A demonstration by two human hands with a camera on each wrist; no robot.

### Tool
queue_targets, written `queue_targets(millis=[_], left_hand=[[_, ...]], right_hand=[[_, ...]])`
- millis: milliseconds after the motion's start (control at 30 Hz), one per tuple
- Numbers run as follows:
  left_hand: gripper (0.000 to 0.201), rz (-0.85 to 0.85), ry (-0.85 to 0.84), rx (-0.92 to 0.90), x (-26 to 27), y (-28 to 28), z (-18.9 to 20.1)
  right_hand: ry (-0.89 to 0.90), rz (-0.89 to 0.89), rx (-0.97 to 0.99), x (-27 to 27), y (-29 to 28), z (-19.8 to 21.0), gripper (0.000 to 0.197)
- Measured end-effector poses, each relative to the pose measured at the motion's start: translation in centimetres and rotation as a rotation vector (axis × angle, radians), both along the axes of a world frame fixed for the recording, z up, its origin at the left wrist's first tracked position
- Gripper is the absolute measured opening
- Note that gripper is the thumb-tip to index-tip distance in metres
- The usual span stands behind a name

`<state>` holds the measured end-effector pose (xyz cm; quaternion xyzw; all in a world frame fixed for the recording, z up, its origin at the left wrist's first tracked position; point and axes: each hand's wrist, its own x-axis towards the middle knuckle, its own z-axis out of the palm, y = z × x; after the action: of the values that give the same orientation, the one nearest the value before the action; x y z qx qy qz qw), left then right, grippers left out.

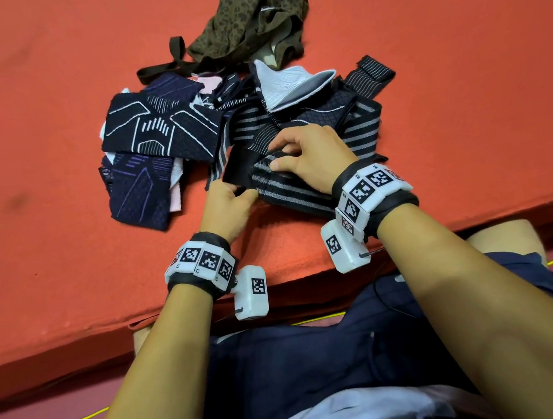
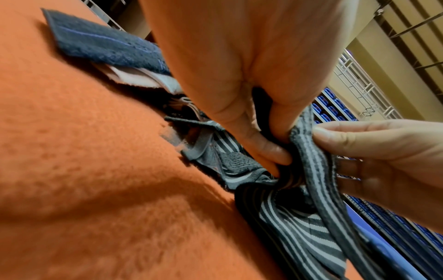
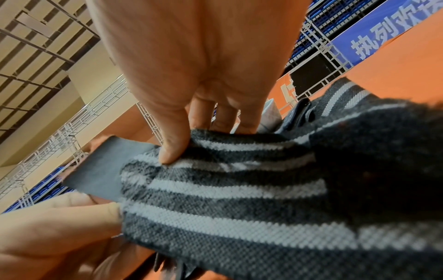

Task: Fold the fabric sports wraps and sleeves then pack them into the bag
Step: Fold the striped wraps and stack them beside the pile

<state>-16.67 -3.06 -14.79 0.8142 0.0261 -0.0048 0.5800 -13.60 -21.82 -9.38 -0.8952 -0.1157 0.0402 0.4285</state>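
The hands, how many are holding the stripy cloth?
2. The left hand pinches the striped wrap at its near left end; the right hand grips it from above, on the right. Nothing else holds it.

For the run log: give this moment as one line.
stage: folding | left hand: pinches striped wrap | right hand: pinches same wrap | bag: unpacked

Orange felt counter (image 1: 48, 97): striped wraps (image 1: 359, 134) under fingers (image 1: 284, 165); navy sleeves (image 1: 156, 133) left of fingers; camo bag (image 1: 246, 19) beyond.
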Motion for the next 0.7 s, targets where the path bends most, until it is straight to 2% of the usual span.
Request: queue_targets(millis=[100, 300, 367, 533, 700], left_hand=[[0.012, -0.026, -0.010, 0.023, 0.1, 0.1, -0.1], [0.014, -0.005, 0.077, -0.001, 0.0, -0.3, 0.4], [0.022, -0.019, 0.058, -0.005, -0.2, -0.5, 0.9], [0.025, 0.050, 0.033, -0.119, -0.3, -0.5, 1.1], [0.035, 0.029, 0.052, -0.179, -0.4, -0.5, 0.7]], right_hand=[[-0.002, -0.008, 0.009, -0.1, 0.0, 0.0, 0.022], [-0.016, 0.028, -0.005, -0.3, -0.1, 0.3, 0.022], [-0.016, 0.051, -0.004, -0.4, -0.1, 0.4, 0.023], [-0.063, 0.074, 0.025, -0.6, 0.0, 0.6, 0.018], [-0.001, 0.042, -0.010, 0.0, 0.2, 0.0, 0.034]])
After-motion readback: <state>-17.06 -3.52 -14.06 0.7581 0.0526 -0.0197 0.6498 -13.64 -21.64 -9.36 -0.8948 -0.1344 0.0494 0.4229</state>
